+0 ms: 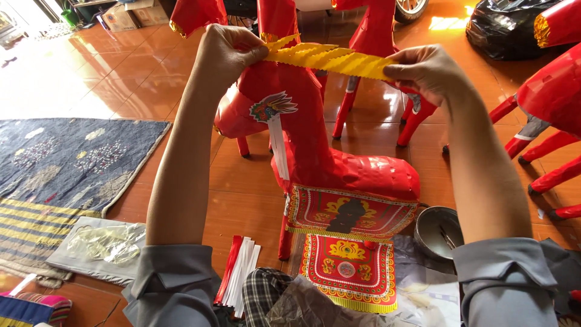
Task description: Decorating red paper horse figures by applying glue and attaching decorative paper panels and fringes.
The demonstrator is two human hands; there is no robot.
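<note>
Glossy red paper horse (339,163), pleated matt yellow paper strip (330,59), dull metal bowl (437,233).

We hold a yellow fringed paper strip (330,59) stretched nearly level between our hands, its left end pinched in the left hand (227,51) and its right end in the right hand (426,71). The strip is long and narrow, creased in slanting pleats, with a zigzag upper edge near its left end. It hangs in the air just in front of the neck of the red paper horse (315,139).

Both hands, left hand (227,51) and right hand (426,72), stretch a yellow fringe strip (330,59) above a red paper horse (321,151).
</note>
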